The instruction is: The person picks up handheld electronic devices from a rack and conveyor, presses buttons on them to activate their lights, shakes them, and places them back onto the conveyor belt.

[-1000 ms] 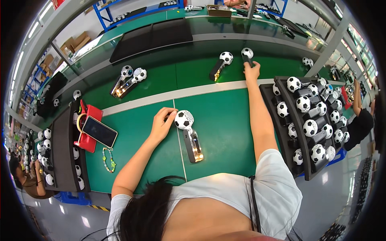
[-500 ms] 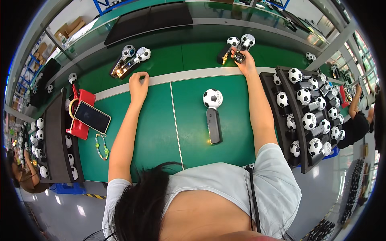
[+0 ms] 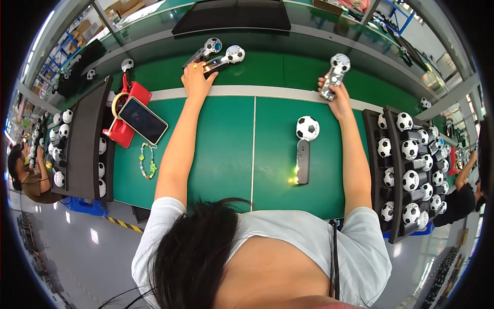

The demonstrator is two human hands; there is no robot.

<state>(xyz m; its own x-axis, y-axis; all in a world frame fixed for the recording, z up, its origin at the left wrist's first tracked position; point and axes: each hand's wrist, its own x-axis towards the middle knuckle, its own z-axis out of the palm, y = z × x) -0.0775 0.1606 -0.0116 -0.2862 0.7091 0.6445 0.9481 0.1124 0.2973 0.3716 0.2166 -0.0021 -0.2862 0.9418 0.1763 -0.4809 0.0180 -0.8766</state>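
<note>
My right hand (image 3: 337, 98) is closed round the body of a football-topped handheld device (image 3: 333, 86), silvery and mottled, its ball pointing away from me. At the far left, my left hand (image 3: 197, 80) grips the lower end of a dark device with a football top (image 3: 234, 54); yellow light shows by the fingers. A similar device (image 3: 211, 46) lies just behind it, partly hidden by the hand. On the green mat between my arms, a dark grey football-topped device (image 3: 303, 160) lies with its ball pointing away, glowing yellow-green along its lower left edge.
To the right, dark racks (image 3: 396, 170) hold several football-topped devices. A phone (image 3: 143, 120) leans on a red holder (image 3: 122, 133) at left, near a bead strap (image 3: 148, 162). Another dark rack (image 3: 85, 144) stands further left. Co-workers are at both sides.
The view has swung left. My left hand has reached forward onto a lit device. My right hand has lifted a football-topped device nearer; the dark device beside it no longer shows.
</note>
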